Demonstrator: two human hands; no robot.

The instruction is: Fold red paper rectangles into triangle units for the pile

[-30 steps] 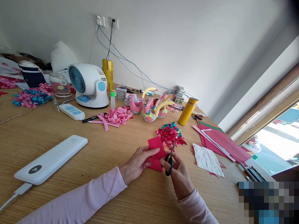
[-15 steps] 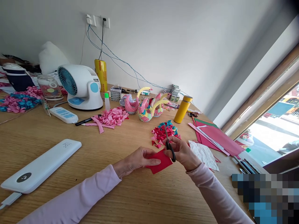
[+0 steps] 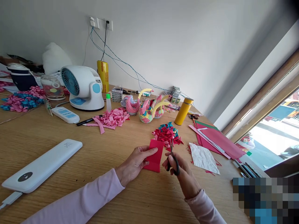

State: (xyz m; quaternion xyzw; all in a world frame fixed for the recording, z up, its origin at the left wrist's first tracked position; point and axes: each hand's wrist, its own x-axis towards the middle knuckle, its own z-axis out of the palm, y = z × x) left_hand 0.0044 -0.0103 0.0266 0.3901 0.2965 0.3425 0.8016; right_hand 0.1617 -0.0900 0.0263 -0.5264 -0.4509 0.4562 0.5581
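Red paper (image 3: 154, 156) is the piece being worked: folded strip, held just above the wooden table (image 3: 70, 193) near the front middle, pinched along its left edge by the left hand (image 3: 134, 163), thumb on top, fingers curled under

Largest to smallest around it:
- table carries a white fan (image 3: 81, 87) at the back left, white power bank (image 3: 42, 165) front left, sheets of red and pink card (image 3: 217, 138) at right
- origami swans (image 3: 147, 105) mid back, yellow flask (image 3: 183, 111) just right of them
- pile of pink folded pieces (image 3: 114, 117) left of centre; pile of red and teal triangles (image 3: 167, 134) right behind the red paper
- white crumpled sheet (image 3: 203, 158) right of the hands
- scissors (image 3: 174, 157), black handles, in the right hand (image 3: 184, 175); fingers closed through the loops, blades pointing up and away, looking nearly closed, tip beside the paper's right edge

Change: half a second ago the paper lay flatter and wider across, and the scissors were raised toward the triangle pile with the right hand further back. Now the paper is turned upright and narrow, and the blades are back down at its right edge. My read: paper has been re-gripped and rotated for another cut, so cutting is mid-way, not finished
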